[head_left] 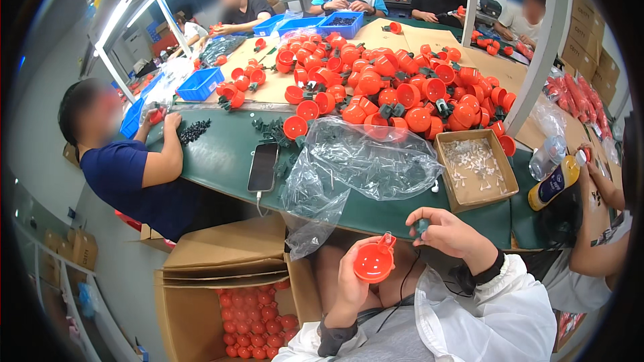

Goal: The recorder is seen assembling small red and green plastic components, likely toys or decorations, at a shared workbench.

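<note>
In front of my lap, my left hand [347,285] is closed around a small red-orange plastic cup [372,263], its round hollow facing up and a lug on its upper edge. To the right and a bit higher, my right hand [448,233] pinches a small dark green plastic piece [421,226] between thumb and fingers. The cup and the green piece are apart. A heap of similar red-orange cups [417,119], some with dark green pieces attached, covers the table's middle. Loose dark green pieces [272,131] lie left of the heap.
A crumpled clear plastic bag [379,171] lies on the green table [215,141], beside a phone [263,167] and a cardboard tray [484,201] of small white parts. Low left stands an open carton [184,295] of red cups. A bottle [555,184] and co-workers flank the table.
</note>
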{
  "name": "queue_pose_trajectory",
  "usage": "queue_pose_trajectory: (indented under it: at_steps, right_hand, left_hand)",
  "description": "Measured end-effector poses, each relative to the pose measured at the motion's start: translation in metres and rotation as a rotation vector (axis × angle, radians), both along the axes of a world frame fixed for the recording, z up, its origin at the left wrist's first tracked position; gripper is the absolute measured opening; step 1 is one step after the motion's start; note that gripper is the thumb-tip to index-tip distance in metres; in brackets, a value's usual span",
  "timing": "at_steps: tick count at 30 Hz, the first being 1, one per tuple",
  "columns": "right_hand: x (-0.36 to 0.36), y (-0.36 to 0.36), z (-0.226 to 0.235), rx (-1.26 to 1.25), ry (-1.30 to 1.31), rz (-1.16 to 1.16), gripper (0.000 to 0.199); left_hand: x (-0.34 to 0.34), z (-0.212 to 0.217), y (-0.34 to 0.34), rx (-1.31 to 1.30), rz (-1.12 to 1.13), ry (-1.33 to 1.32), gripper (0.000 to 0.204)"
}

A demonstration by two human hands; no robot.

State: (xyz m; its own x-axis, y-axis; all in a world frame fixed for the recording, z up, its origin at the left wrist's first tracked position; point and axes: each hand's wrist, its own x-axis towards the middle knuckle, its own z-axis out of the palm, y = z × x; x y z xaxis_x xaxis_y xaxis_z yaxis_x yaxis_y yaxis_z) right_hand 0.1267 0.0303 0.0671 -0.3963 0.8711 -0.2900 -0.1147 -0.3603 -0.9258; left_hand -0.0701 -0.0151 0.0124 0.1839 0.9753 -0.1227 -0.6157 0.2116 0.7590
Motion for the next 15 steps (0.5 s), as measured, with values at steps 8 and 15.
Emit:
queue_pose_trajectory:
  at_steps: [8,15]
  right_hand:
    - [-0.008,0.005,-0.008,-0.021,-0.208,0.092,0.022]
    - [-0.027,-0.014,-0.022,-0.069,0.169,-0.049,0.027]
  left_hand:
    - [-0.004,0.005,-0.001,-0.112,-0.184,-0.203,0.058]
    - [-0.011,-0.001,-0.002,-0.106,-0.107,-0.146,0.051]
